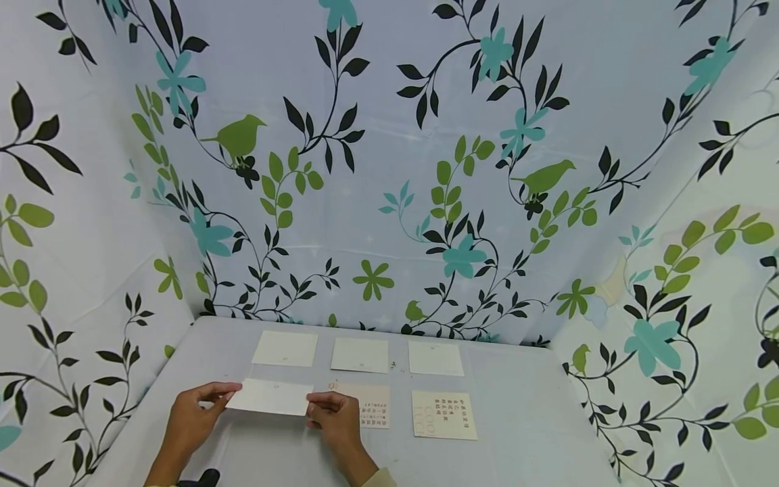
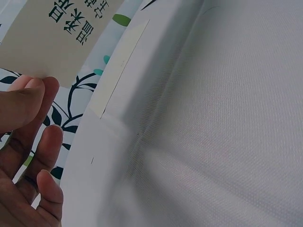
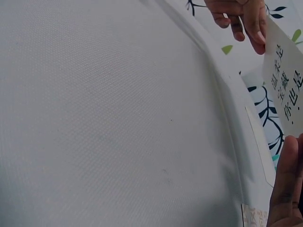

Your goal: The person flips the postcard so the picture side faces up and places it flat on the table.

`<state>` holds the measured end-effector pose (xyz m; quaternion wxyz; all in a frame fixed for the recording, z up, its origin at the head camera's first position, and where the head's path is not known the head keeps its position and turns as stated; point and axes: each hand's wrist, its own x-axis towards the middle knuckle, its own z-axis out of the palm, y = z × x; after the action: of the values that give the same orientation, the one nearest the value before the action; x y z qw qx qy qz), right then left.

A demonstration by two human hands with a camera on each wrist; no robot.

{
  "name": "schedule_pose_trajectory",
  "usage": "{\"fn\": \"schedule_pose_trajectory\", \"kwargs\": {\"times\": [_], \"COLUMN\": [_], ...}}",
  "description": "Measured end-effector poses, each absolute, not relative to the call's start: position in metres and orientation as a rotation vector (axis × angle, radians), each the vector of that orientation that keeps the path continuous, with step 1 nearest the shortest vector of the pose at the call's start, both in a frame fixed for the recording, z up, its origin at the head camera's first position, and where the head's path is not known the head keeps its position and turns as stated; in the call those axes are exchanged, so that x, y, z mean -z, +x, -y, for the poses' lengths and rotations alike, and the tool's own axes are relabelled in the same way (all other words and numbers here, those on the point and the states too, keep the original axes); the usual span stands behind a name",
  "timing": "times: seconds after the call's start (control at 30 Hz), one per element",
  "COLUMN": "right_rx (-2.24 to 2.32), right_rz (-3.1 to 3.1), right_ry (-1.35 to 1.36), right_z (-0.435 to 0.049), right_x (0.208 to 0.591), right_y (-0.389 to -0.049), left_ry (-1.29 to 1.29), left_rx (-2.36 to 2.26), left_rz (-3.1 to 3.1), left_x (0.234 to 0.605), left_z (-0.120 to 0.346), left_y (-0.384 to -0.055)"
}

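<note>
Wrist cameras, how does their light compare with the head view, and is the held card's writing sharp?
Head view: brighter, tabletop pale; left wrist: greyer, held card dull, visible writing fairly sharp; right wrist: also grey, writing readable, card cropped at right.

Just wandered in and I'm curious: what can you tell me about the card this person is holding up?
The card looks like thin, stiff paper: flat, rectangular, pale. The side facing the head camera is nearly blank; the wrist views show dark Chinese characters on the other. It's held tilted above the table, pinched at opposite ends by the left fingers and right fingers.
</note>
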<state>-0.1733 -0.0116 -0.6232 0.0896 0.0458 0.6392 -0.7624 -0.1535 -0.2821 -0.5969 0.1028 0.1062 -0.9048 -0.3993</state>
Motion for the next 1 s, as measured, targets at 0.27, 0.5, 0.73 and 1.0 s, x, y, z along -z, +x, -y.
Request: {"fn": "schedule_pose_trajectory", "kwargs": {"times": [0.27,0.5,0.73,1.0], "right_rx": [2.264,2.24,2.219,2.2], "right_rz": [-1.919,-1.937,-1.95,-1.966], "right_ry": [0.145,0.127,0.139,0.183], "right_z": [0.0115,0.009,0.0099,0.0111], "right_x": [0.6245,0.6249,0.6243,0.6241], "right_y": [-0.1738,-0.174,-0.1733,-0.1739], "left_ry": [0.308,0.26,0.248,0.301], "left_rx": [1.202,1.217,1.245,1.302], "left_rz": [2.683,2.675,2.658,2.685], "left_x": [0.5977,0.5984,0.5983,0.596], "left_z": [0.2802,0.2806,0.2804,0.2813], "left_y": [-0.1546,-0.1548,-0.1538,-0.1535]}}
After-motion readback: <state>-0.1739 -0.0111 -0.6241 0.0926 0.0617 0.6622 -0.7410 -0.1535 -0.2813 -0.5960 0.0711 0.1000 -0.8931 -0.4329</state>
